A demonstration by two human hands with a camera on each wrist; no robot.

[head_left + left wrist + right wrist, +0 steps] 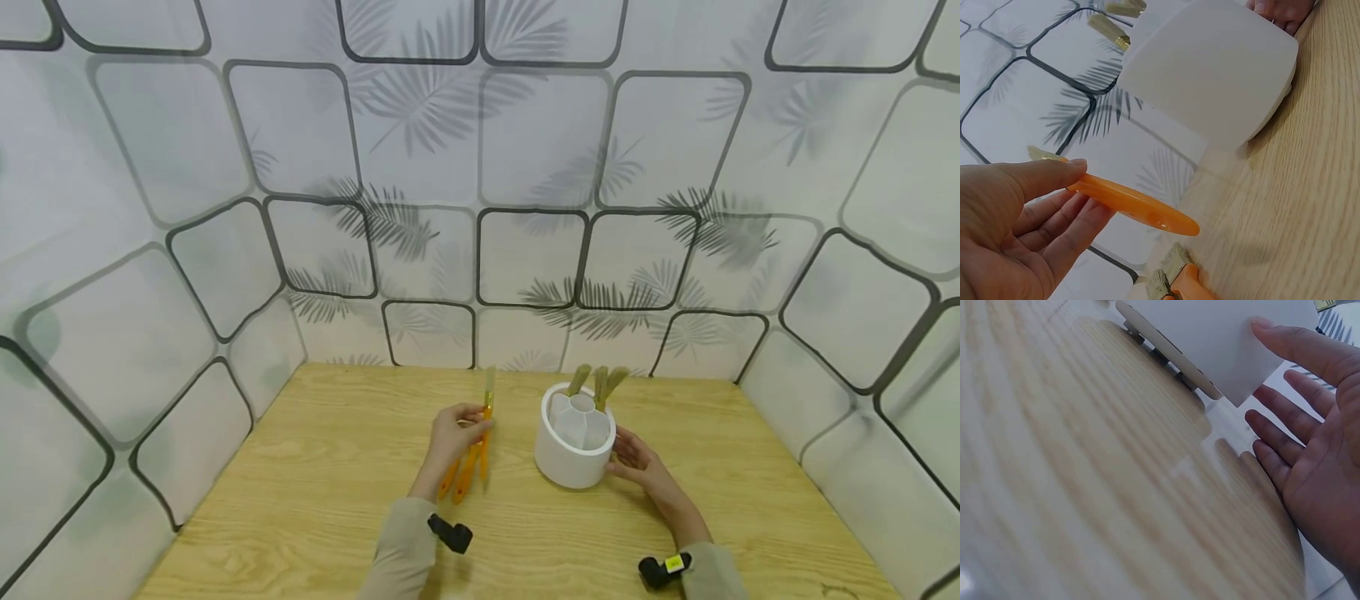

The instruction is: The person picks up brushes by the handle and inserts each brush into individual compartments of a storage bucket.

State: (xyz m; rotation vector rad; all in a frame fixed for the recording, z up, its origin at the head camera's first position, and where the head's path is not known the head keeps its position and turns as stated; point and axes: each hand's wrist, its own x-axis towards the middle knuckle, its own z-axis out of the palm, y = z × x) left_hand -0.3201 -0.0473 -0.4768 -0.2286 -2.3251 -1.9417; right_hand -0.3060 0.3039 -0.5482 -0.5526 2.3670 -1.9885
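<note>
My left hand (pixel 453 435) pinches a paintbrush (pixel 1138 207) by its orange handle between thumb and fingers, bristles pointing away in the head view. Below that hand, more orange-handled paintbrushes (pixel 465 482) lie on the table. To the right stands a round white organizer (pixel 573 468) with a divided insert, holding several brushes (pixel 602 385) with pale bristles. My right hand (pixel 647 473) is at the organizer's right side. In the right wrist view its thumb (pixel 1266 326) touches the white wall, and the other fingers are loosely extended beside it.
The wooden table (pixel 337 500) runs back to a wall covering (pixel 532 258) printed with rounded outlines and leaves. Similar covering closes in the left and right sides. Dark foot-like pieces (pixel 1160 357) show beneath the organizer's base.
</note>
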